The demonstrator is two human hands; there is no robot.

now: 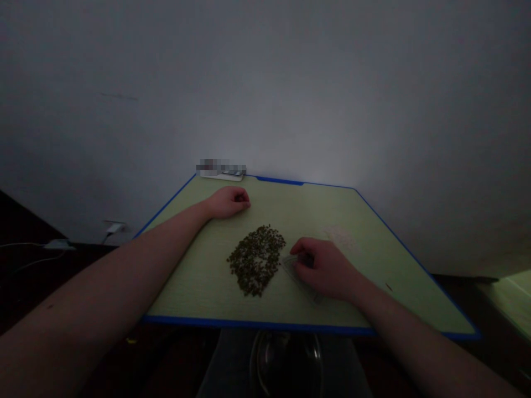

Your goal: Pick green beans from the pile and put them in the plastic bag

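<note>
1. While the green-brown seeds (249, 251) lie heaped mid-table, the right hand (326, 268) sits just right, fingers bent over a clear flat item (291, 268); grip cannot be confirmed.
2. Left hand (228, 202): beyond the heap, leftward, fingers curled; contents undetermined.
3. Pale bits (340, 235): farther right on the table (199, 296).

A dim indoor room, exact kind unclear: plain wall (290, 83), 1 table (282, 204), plug (115, 228).
</note>
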